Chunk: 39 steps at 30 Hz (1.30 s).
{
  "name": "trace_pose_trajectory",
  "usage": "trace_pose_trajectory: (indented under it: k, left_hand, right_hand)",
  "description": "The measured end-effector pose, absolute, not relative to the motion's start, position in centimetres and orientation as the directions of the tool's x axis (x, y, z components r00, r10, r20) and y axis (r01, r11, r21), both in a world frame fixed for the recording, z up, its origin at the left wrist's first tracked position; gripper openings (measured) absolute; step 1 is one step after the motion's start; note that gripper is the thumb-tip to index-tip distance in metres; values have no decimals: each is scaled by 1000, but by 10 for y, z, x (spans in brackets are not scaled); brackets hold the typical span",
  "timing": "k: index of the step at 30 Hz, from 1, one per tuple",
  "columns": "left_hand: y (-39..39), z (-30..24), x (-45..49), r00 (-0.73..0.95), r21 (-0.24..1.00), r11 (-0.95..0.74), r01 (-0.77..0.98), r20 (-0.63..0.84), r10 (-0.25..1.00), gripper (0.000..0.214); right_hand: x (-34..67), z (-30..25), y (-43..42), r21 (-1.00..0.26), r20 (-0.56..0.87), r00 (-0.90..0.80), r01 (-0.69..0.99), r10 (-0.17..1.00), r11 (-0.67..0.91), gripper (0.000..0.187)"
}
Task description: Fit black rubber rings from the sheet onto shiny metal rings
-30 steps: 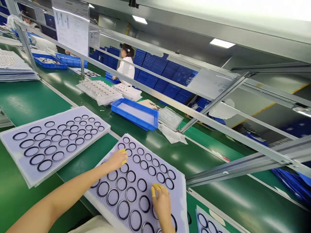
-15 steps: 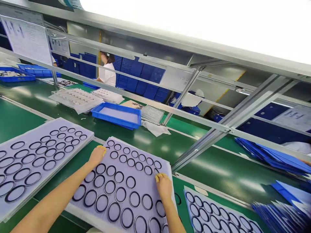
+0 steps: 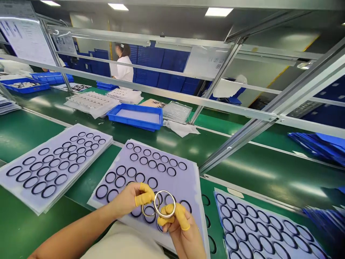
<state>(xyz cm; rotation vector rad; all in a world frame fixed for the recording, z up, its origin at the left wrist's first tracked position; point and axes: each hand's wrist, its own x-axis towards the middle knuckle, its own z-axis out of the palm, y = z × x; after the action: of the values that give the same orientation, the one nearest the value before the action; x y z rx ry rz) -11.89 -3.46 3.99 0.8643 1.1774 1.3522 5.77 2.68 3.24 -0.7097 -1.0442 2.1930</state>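
Note:
My right hand (image 3: 183,225), with yellow finger covers, pinches a shiny silver metal ring (image 3: 165,191) and holds it up, its face toward me. Beside it, my left hand (image 3: 134,199), also in yellow finger covers, is closed at the fingertips on a second metal ring (image 3: 148,216), partly hidden behind the silver one. Both hands are over the near part of a stack of pale sheets (image 3: 185,172), on which dark-rimmed rings (image 3: 152,164) lie in rows. My hands and forearms cover some of these rings.
Another sheet stack (image 3: 88,169) with rings lies left, and a ring-covered sheet (image 3: 265,248) lies right. Several loose rings (image 3: 212,244) rest on the green bench between. Behind are a blue tray (image 3: 134,121), a metal frame (image 3: 231,149) and a person in white (image 3: 125,72).
Both hands have come from the sheet's far left and right sides to its near middle. They now hold metal rings close together. The view has tilted slightly.

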Motion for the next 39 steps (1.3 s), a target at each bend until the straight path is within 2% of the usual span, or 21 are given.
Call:
trace_pose_trajectory:
  k: [4,9,17,28,31,33,36,39]
  left_hand:
    - [-38,44,-109,-140,955,83,-285,-127,982,40]
    - [-43,46,-100,40,924,150,-353,-145,989,47]
    - [-42,53,-92,2,912,160,-377,-172,985,49]
    - [-40,55,-85,-59,925,107,-365,-138,989,44]
    - [-39,54,-82,-48,927,80,-366,-105,993,39]
    - [-39,54,-81,-58,912,82,-402,-115,992,34]
    - [-40,54,-79,-75,859,85,-505,-141,987,29]
    - [-41,57,-76,-79,801,67,-595,-141,987,28]
  right_hand:
    - [70,41,18,-802,-209,-653,-311,728,-510,28]
    - [77,42,15,-796,-198,-706,-290,680,-532,30]
    - [82,43,22,-779,-161,-800,-257,578,-572,30]
    - [85,39,30,-767,-114,-823,-283,557,-576,29]
    - [89,35,32,-783,-81,-803,-315,591,-536,30]
    - [95,30,36,-775,-82,-745,-370,662,-512,25]
    - [105,21,43,-740,-141,-606,-461,783,-490,21]
    - [110,15,43,-740,-201,-560,-450,804,-499,22]
